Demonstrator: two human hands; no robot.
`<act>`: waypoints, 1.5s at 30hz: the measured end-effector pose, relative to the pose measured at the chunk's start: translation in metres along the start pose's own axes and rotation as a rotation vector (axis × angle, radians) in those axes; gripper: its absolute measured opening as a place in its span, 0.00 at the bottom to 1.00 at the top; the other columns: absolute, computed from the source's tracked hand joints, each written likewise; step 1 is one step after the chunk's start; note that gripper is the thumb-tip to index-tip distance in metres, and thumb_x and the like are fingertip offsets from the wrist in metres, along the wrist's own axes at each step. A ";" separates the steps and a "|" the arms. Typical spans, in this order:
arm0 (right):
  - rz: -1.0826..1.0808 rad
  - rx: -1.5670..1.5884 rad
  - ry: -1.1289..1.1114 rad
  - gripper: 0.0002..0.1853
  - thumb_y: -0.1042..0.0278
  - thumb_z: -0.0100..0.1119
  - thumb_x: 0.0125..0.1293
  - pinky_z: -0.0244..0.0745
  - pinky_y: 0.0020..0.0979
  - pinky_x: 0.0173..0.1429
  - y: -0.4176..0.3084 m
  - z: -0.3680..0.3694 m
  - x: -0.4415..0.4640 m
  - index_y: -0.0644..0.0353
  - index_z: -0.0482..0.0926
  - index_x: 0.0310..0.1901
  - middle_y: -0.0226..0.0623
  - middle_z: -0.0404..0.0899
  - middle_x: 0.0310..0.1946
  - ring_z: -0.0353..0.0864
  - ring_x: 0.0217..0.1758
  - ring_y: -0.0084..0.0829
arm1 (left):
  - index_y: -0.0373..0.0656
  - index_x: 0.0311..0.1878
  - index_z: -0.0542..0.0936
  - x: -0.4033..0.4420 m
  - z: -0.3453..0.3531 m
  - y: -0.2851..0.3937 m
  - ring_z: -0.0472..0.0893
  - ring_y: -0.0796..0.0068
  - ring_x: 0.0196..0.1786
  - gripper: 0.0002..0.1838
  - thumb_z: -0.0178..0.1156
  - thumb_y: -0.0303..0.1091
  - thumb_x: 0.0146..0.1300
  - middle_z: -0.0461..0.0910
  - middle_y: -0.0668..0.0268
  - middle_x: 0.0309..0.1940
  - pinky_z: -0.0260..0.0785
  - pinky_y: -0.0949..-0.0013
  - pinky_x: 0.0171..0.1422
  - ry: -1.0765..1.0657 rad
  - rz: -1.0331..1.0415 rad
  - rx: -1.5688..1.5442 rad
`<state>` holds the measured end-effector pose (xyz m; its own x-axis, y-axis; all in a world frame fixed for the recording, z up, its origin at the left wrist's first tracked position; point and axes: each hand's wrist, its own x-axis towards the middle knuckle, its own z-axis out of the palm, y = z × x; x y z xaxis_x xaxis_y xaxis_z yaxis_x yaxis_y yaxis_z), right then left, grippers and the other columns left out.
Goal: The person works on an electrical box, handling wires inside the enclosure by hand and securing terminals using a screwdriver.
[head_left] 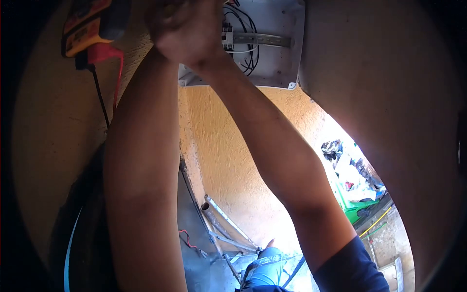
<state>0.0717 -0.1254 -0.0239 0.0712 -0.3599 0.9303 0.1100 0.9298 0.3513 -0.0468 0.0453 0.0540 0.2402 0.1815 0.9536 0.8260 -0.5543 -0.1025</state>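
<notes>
Both my arms reach up to the top of the view, where my hands overlap in front of a white electrical enclosure (279,65). My right hand (197,34) crosses over the left one. My left hand (163,36) is mostly covered at the wrist crossing. The fingers of both are dark, blurred or cut off by the top edge, so what they hold does not show. Beside the hands, inside the enclosure, are a metal mounting rail (267,40), a small white terminal or breaker block (227,38) and loose black wires (251,61).
A yellow and black multimeter (87,34) with a red lead (120,73) and a black lead (99,97) is at upper left. Metal pipes (224,226) lean below against the yellow wall (228,146). A green container (352,209) piled with bags stands at right.
</notes>
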 end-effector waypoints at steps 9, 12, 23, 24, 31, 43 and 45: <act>0.072 0.236 -0.291 0.08 0.74 0.59 0.55 0.72 0.41 0.28 0.040 -0.015 0.015 0.65 0.77 0.20 0.50 0.80 0.21 0.78 0.21 0.49 | 0.39 0.41 0.89 -0.003 0.001 0.003 0.85 0.68 0.42 0.08 0.68 0.34 0.65 0.88 0.60 0.36 0.77 0.62 0.53 -0.036 0.008 -0.001; 0.057 0.285 -0.209 0.08 0.74 0.58 0.55 0.71 0.41 0.27 0.036 -0.025 0.021 0.66 0.77 0.20 0.50 0.79 0.19 0.78 0.20 0.46 | 0.39 0.40 0.89 -0.005 0.001 0.003 0.85 0.68 0.42 0.08 0.68 0.34 0.65 0.88 0.60 0.36 0.77 0.62 0.53 -0.043 0.016 0.002; 0.240 0.124 -0.070 0.09 0.73 0.56 0.58 0.69 0.40 0.27 0.007 -0.027 0.027 0.68 0.79 0.23 0.52 0.79 0.19 0.77 0.19 0.41 | 0.39 0.40 0.89 -0.009 0.000 0.008 0.85 0.68 0.42 0.08 0.68 0.33 0.64 0.88 0.60 0.36 0.77 0.63 0.53 -0.075 0.021 -0.008; 0.115 0.087 0.017 0.09 0.74 0.56 0.59 0.69 0.39 0.27 0.009 -0.029 0.026 0.68 0.79 0.23 0.51 0.79 0.18 0.77 0.19 0.40 | 0.39 0.40 0.89 -0.005 0.001 0.007 0.85 0.68 0.42 0.08 0.68 0.33 0.64 0.88 0.60 0.36 0.77 0.63 0.53 -0.079 0.028 -0.008; 0.117 0.225 0.291 0.08 0.76 0.58 0.60 0.71 0.35 0.27 0.017 -0.011 0.023 0.67 0.81 0.25 0.44 0.79 0.18 0.78 0.20 0.33 | 0.39 0.40 0.89 0.006 0.004 0.003 0.85 0.68 0.41 0.08 0.68 0.33 0.64 0.88 0.60 0.36 0.77 0.63 0.53 -0.089 0.038 -0.018; 0.111 0.171 -0.514 0.14 0.65 0.63 0.66 0.71 0.37 0.28 0.005 -0.072 0.046 0.68 0.85 0.29 0.40 0.83 0.21 0.78 0.23 0.28 | 0.39 0.39 0.89 0.012 0.005 -0.002 0.85 0.68 0.41 0.07 0.68 0.33 0.64 0.88 0.59 0.36 0.77 0.63 0.53 -0.076 0.038 -0.045; 0.147 0.262 -0.705 0.12 0.65 0.63 0.67 0.70 0.37 0.29 0.012 -0.062 0.056 0.68 0.87 0.34 0.41 0.84 0.25 0.79 0.27 0.26 | 0.39 0.39 0.89 0.011 0.003 -0.005 0.85 0.69 0.41 0.07 0.68 0.33 0.64 0.88 0.59 0.36 0.77 0.63 0.53 -0.063 0.032 -0.039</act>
<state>0.1388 -0.1390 0.0260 -0.5924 -0.1782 0.7857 -0.0964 0.9839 0.1505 -0.0467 0.0522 0.0646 0.2984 0.2133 0.9303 0.7974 -0.5914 -0.1202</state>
